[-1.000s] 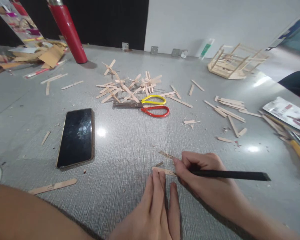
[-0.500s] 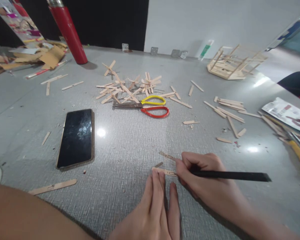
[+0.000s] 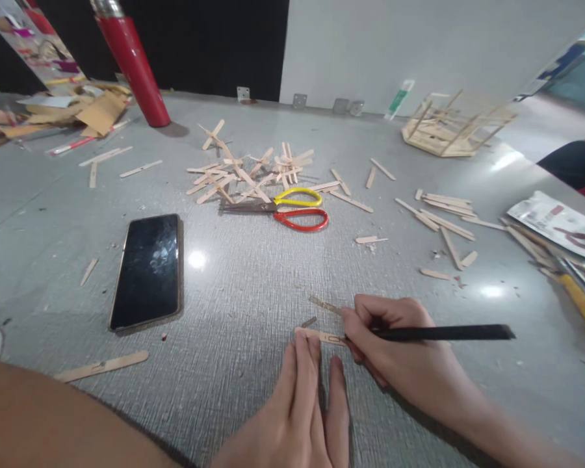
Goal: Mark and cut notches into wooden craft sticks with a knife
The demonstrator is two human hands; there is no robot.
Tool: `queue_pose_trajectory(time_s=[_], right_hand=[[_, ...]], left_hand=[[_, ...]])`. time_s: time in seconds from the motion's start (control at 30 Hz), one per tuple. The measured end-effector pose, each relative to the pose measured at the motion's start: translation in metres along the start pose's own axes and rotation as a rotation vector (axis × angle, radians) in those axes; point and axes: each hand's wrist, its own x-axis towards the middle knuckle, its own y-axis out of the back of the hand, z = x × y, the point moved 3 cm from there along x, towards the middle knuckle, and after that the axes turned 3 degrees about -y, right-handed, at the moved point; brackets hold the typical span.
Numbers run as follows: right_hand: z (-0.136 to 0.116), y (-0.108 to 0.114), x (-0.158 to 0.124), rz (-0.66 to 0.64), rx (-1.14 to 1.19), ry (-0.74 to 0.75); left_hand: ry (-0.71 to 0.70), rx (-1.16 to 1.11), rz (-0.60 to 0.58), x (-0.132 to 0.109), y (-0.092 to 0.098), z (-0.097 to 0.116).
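Note:
My left hand (image 3: 299,409) lies flat on the grey table, fingers stretched out and together, fingertips pressing down a small wooden stick (image 3: 322,336). My right hand (image 3: 394,341) is closed around a thin black tool (image 3: 443,333), like a pen or knife, with its tip hidden at the stick's right end. A thinner stick sliver (image 3: 324,304) lies just beyond the fingers.
A black phone (image 3: 149,270) lies to the left. Red and yellow scissors (image 3: 283,208) sit by a pile of sticks (image 3: 248,172). A stick frame model (image 3: 451,127) stands far right, a red bottle (image 3: 131,62) far left, a loose stick (image 3: 102,365) near left.
The black tool's far end has tilted up slightly in my right hand. The hands and the stick stay in place.

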Motion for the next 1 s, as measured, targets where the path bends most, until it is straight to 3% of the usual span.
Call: queue_pose_trajectory(time_s=[0.3, 0.6, 1.0], right_hand=[[-0.0053, 0.002, 0.001, 0.069, -0.15, 0.129], [-0.002, 0.0002, 0.0006, 0.005, -0.041, 0.037], [0.0021, 0.0002, -0.0003, -0.001, -0.039, 0.03]], left_hand=[[0.027, -0.016, 0.041, -0.0008, -0.0034, 0.0032], [0.04, -0.006, -0.003, -0.0006, -0.002, 0.0033], [0.044, -0.013, 0.001, 0.0003, 0.0004, 0.0017]])
